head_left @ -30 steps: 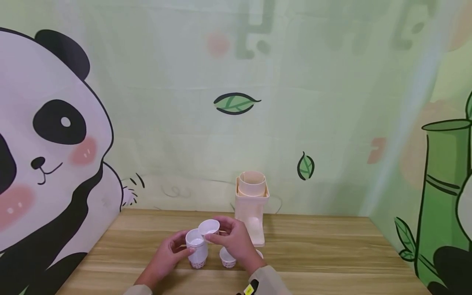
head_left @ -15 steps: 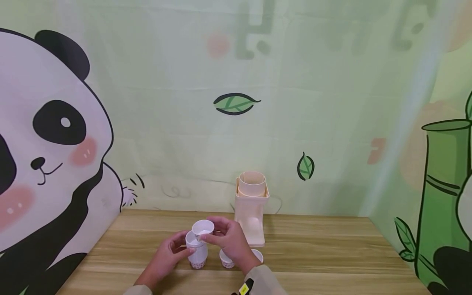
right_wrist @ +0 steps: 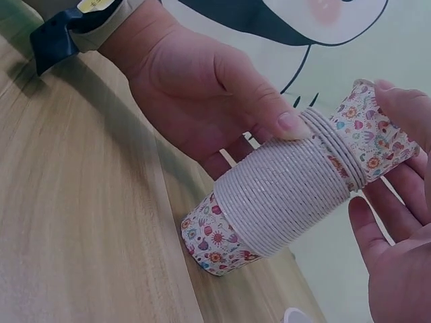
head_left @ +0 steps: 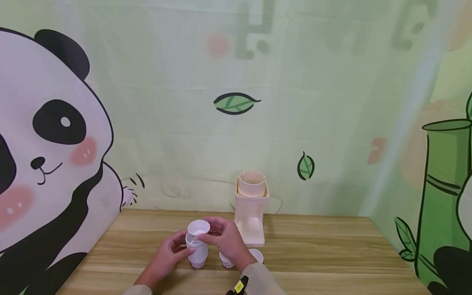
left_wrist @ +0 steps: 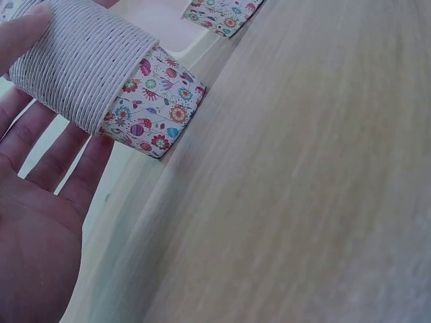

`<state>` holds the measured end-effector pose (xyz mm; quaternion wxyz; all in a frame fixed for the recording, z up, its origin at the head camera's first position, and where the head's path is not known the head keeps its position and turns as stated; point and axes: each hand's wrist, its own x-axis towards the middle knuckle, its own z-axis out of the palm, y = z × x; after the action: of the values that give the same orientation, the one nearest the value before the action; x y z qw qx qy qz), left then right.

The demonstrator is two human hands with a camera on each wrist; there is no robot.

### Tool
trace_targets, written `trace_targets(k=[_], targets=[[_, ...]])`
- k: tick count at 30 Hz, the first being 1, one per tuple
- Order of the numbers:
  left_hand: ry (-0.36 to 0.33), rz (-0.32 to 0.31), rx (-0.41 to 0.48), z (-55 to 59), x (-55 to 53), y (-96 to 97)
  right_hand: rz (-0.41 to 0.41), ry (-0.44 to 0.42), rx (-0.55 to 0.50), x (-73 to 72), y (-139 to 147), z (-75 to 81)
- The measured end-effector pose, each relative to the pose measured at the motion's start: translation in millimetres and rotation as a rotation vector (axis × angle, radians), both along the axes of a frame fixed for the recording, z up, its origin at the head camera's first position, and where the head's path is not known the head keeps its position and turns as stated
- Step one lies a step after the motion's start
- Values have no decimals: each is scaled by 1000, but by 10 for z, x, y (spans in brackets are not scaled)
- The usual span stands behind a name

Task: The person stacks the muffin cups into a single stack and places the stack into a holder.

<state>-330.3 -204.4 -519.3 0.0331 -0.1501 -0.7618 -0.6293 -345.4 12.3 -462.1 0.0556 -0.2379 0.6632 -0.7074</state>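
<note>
An upright stack of nested paper cups stands on the table, its many white rims ridged above a floral base. My left hand holds this stack, thumb on the near side and fingers behind. In the left wrist view the flowered bottom of the stack meets the wood. My right hand pinches a single floral paper cup between thumb and fingers, right over the stack's mouth. In the right wrist view that cup lines up with the stack, its lower end at the top rims.
Two more paper cups stand right of the stack, one cup partly behind my right hand and another cup by the wrist. Behind them a pale pink cup dispenser stands near the back edge of the wooden table.
My right hand has moved left with its paper cup, from beside the stack's rim to directly over its mouth. My left hand and the stack have stayed put.
</note>
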Motion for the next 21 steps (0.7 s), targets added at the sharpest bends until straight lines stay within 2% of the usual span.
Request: trace_targets(k=[13,21], targets=[[-26,28,-25,26,1,15,-15,1,50,3,-67,-23],[-41,15,-28,24,-5,-9,3,12,71,3,-61,-68]])
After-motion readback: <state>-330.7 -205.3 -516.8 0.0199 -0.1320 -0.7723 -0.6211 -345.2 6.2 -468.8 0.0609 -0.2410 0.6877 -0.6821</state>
